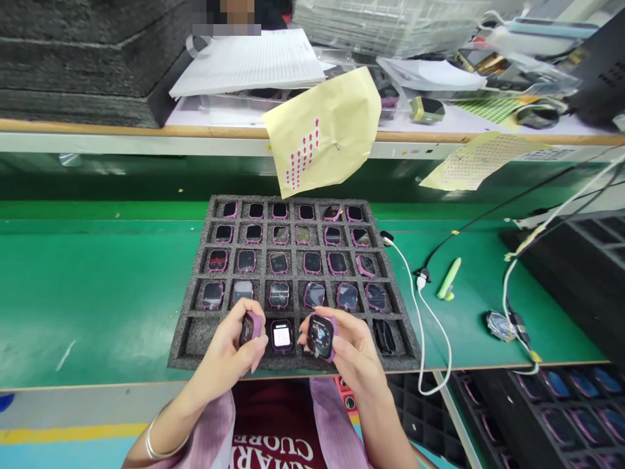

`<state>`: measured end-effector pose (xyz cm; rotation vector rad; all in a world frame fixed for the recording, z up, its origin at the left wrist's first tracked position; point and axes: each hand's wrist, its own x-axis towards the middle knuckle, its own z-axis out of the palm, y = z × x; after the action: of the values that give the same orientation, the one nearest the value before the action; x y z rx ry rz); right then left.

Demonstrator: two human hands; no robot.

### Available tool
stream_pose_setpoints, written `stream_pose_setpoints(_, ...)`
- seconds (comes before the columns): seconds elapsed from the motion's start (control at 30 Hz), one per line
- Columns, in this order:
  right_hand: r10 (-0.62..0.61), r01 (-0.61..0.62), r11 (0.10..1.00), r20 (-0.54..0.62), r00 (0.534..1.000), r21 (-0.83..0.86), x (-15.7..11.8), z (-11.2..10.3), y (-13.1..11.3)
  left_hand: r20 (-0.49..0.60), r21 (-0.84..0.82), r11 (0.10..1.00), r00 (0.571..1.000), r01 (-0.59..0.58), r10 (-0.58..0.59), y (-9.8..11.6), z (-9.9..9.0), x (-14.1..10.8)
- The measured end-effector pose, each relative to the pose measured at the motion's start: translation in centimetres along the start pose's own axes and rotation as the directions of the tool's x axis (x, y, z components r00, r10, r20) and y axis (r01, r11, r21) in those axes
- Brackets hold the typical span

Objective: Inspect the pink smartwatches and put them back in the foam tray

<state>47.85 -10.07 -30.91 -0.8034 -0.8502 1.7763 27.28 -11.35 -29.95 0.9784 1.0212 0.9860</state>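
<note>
My left hand (239, 342) is closed around a purple smartwatch body (250, 327), held on edge above the front row of a grey foam tray (191, 348). Between the fingers and thumb of my right hand (349, 342) is a second purple smartwatch (321, 336), its dark screen lit with a watch face and turned up toward me. A watch with a bright white screen (282, 336) lies in the compartment between my hands. Several purple watch bodies without straps fill the rows behind. A black item (385, 336) sits in the front right compartment.
White charging cables (415, 286) run along the tray's right side. A light green tool (449, 279) and a clear-wrapped item (498, 324) lie on the green mat (97, 280). Yellow label sheets (327, 130) hang from the shelf edge. More watch trays (547, 417) stand at lower right.
</note>
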Motion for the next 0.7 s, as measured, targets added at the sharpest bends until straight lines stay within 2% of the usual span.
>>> stream_pose_setpoints(0.13, 0.020, -0.020, 1.000, -0.002, 1.000, -0.021, -0.23, 0.04, -0.36, 0.003, -0.019, 1.000, 1.000, 0.005, -0.005, 0.15, 0.08, -0.16)
stream_pose_setpoints(0.37, 0.043, -0.043, 0.999, 0.018, 0.999, -0.031, 0.43, -0.51, 0.36, -0.018, 0.020, 1.000, 1.000, -0.007, 0.007, -0.43, 0.21, 0.62)
stream_pose_setpoints(0.53, 0.012, -0.011, 1.000, 0.042, 0.999, -0.026, 0.36, -0.64, 0.35, 0.004, 0.063, 0.996, 0.998, 0.058, -0.058, 0.04, 0.18, 0.11)
stream_pose_setpoints(0.7, 0.006, -0.004, 1.000, 0.065, 0.998, -0.020, 0.38, -0.52, 0.06, 0.015, 0.075, 0.996, 0.999, 0.045, -0.047, 0.44, 0.25, -0.03)
